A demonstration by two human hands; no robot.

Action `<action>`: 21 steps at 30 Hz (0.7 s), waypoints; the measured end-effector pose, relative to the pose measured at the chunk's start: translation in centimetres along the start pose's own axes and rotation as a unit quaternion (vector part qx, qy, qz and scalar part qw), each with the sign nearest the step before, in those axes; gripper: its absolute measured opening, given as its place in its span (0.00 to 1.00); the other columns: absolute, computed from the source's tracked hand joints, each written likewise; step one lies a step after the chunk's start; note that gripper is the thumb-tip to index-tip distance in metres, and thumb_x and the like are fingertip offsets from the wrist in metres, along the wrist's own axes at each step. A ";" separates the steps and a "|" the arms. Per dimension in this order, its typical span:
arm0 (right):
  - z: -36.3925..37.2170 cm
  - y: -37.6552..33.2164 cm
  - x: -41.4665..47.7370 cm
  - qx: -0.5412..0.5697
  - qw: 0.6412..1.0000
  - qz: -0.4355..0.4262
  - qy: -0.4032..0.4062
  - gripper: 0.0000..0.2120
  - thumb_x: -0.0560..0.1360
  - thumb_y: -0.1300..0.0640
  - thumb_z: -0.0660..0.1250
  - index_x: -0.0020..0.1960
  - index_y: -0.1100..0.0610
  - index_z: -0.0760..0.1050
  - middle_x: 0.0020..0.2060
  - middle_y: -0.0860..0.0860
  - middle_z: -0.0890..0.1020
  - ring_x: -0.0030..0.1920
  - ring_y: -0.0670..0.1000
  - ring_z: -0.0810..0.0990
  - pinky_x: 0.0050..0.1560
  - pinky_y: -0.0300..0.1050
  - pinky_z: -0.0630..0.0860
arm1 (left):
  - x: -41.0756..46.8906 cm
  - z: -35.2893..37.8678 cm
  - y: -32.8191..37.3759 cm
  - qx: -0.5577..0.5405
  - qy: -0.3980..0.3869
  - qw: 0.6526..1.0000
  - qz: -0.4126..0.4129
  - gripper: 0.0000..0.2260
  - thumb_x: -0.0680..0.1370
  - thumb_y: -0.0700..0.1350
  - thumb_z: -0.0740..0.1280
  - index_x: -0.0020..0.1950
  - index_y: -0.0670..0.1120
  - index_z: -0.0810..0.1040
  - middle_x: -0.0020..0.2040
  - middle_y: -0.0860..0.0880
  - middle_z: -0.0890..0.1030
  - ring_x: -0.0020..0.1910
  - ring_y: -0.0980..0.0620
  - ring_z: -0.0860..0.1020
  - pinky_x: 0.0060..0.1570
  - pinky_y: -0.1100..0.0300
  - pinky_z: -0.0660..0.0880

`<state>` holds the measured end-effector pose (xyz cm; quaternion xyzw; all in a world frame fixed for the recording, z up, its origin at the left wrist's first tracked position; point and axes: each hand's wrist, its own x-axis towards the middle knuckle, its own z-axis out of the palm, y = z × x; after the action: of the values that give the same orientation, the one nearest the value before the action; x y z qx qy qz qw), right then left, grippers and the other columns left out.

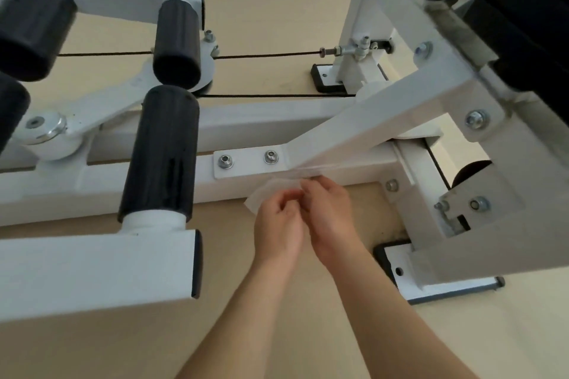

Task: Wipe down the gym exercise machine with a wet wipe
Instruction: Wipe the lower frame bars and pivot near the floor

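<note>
Together, the left hand and right hand pinch the wet wipe, seemingly touching the white bar.

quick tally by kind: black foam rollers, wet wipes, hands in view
black foam rollers: 4
wet wipe: 1
hands: 2, left hand and right hand, both pinching the wipe
total: 7
</note>
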<state>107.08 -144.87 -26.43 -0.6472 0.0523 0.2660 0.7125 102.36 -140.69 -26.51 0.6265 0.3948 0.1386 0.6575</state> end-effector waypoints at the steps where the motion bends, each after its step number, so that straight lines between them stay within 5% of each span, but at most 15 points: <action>1: -0.5 0.1 0.9 -0.012 1.000 0.003 0.005 0.11 0.74 0.69 0.59 0.37 0.59 0.75 0.31 0.56 0.77 0.37 0.54 0.75 0.40 0.48 0.72 | 0.6 -0.1 -0.2 0.027 -0.016 0.999 0.012 0.14 0.67 0.42 0.59 0.45 0.50 0.83 0.45 0.52 0.85 0.48 0.53 0.81 0.54 0.55 0.77; 5: -1.1 0.2 1.8 -0.069 0.997 0.029 0.017 0.08 0.75 0.67 0.62 0.43 0.57 0.77 0.42 0.58 0.82 0.45 0.54 0.80 0.47 0.48 0.77 | 2.7 -0.4 -0.7 0.112 -0.016 0.993 0.041 0.11 0.74 0.38 0.63 0.43 0.55 0.79 0.48 0.51 0.83 0.51 0.50 0.80 0.55 0.55 0.75; 10: 0.2 0.4 1.4 -0.320 0.943 -0.086 -0.032 0.10 0.73 0.64 0.64 0.52 0.55 0.79 0.45 0.48 0.81 0.47 0.48 0.78 0.52 0.42 0.73 | 3.5 -2.4 -2.2 0.129 0.148 0.979 0.055 0.12 0.74 0.35 0.60 0.47 0.48 0.80 0.50 0.48 0.83 0.51 0.47 0.78 0.45 0.61 0.67; 13: 2.3 1.0 1.3 -0.335 0.931 -0.083 -0.121 0.06 0.73 0.62 0.65 0.42 0.53 0.79 0.36 0.45 0.80 0.38 0.45 0.76 0.44 0.43 0.73 | 3.9 -2.9 -2.8 0.097 0.204 0.974 0.036 0.07 0.74 0.36 0.61 0.43 0.47 0.75 0.48 0.45 0.81 0.49 0.43 0.77 0.44 0.57 0.68; 16: 1.4 1.3 2.8 -0.341 0.937 -0.065 -0.052 0.10 0.73 0.60 0.65 0.32 0.54 0.72 0.29 0.46 0.76 0.33 0.48 0.72 0.39 0.45 0.70 | 3.7 -1.7 -2.3 0.173 0.129 0.975 0.061 0.07 0.73 0.37 0.64 0.44 0.49 0.75 0.50 0.46 0.79 0.49 0.43 0.77 0.42 0.58 0.67; 18: -0.8 0.9 3.6 -0.317 0.947 -0.048 0.022 0.04 0.70 0.56 0.64 0.38 0.56 0.76 0.34 0.50 0.79 0.37 0.51 0.75 0.44 0.49 0.76 | 3.0 -0.1 -1.8 0.239 0.066 0.965 0.082 0.11 0.72 0.38 0.65 0.52 0.49 0.79 0.55 0.46 0.75 0.52 0.43 0.76 0.45 0.57 0.67; 21: -3.1 0.4 3.7 -0.238 0.969 0.016 0.064 0.11 0.71 0.56 0.64 0.52 0.57 0.76 0.44 0.54 0.81 0.44 0.52 0.79 0.50 0.52 0.80 | 2.5 1.8 -1.4 0.301 -0.018 0.944 0.134 0.20 0.72 0.38 0.64 0.64 0.49 0.75 0.62 0.46 0.73 0.60 0.44 0.74 0.55 0.54 0.70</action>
<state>110.96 -146.68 -28.83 -0.8131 0.0431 0.2399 0.5287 104.77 -140.51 -28.80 0.8446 0.3188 0.0884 0.4209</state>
